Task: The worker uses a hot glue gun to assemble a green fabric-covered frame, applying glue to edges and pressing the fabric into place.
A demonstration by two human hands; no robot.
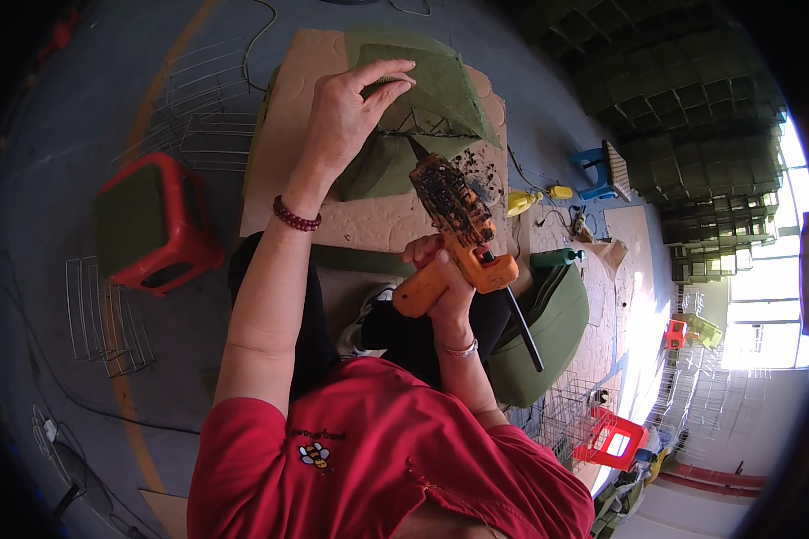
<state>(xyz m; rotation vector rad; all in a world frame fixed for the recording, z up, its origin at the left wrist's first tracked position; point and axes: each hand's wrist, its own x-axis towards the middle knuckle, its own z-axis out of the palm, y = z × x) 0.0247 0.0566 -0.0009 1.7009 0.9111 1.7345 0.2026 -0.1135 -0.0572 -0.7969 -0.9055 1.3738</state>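
Note:
My right hand (448,289) is wrapped round the handle of an orange hot glue gun (490,269). Dark crusted residue covers its front, and a black glue stick sticks out of its rear. The gun's nozzle points at a seam on a green mesh piece (436,81) with wire in its frame. Thumb and fingers of my left hand (355,103) pinch at the mesh's raised upper part; their exact contact is hard to see. Below the seam, a green fabric panel (382,169) slopes over the cardboard-topped work surface (368,220).
Black glue drips (481,175) spot the cardboard. A red stool (162,225) with a green top stands left, near wire frames (216,139). Green curved panels (544,337), a green bottle (557,258) and a blue stool (591,171) are at right. Green boxes (692,135) are stacked far right.

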